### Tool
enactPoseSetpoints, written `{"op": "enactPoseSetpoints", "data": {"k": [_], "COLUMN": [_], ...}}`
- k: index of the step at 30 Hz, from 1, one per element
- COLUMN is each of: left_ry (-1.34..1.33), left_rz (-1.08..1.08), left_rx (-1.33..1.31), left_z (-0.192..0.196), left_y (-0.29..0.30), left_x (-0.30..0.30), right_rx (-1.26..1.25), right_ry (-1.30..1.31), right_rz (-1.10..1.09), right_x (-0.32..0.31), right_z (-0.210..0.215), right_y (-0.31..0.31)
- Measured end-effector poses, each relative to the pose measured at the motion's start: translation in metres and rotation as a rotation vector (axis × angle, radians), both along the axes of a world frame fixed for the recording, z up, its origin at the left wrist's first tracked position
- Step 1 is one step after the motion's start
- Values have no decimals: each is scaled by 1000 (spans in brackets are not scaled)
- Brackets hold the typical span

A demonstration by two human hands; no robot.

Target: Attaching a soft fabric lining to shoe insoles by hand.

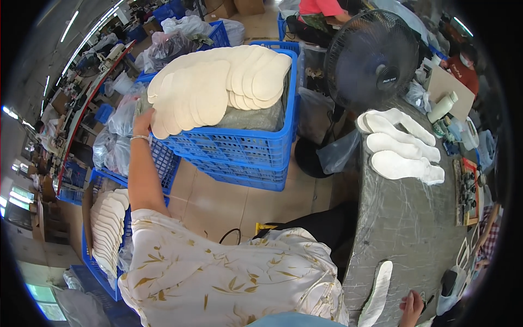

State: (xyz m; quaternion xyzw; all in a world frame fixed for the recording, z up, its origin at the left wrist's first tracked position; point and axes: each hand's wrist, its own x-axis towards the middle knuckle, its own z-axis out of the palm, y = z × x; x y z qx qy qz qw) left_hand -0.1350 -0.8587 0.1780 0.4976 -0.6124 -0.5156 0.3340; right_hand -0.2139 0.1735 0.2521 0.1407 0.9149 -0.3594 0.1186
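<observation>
Your left hand [143, 122] is out at the left edge of the cream insoles [190, 90], fingers at the overlapping pile. Can't tell if they're clamped on one or just touching; fingertips hidden. Pile is fanned over a grey wrapped bundle [248, 119] atop the stacked blue crates [239, 144].

Your right hand [412, 305] is at the lower edge, over the grey table [397, 229], fingers curled; can't tell whether they've closed on anything. Nearest is a single white insole [377, 297], just left of it, apart. Four more white insoles [393, 145] lie farther up the table, near the black fan [372, 60]. More insoles [109, 226] sit in a blue crate at your left.
</observation>
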Motion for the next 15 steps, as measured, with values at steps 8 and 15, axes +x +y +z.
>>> {"op": "enactPoseSetpoints", "data": {"k": [8,15], "left_ry": [628,1110], "left_rz": [-504,-515], "left_rx": [277,264], "left_z": [82,1], "left_y": [94,161], "left_x": [-4,-25], "right_rx": [-343,-349], "right_ry": [7,-15], "right_rz": [401,1004], "right_x": [-99,-158], "right_z": [-24,-12], "right_y": [-128,-325]}}
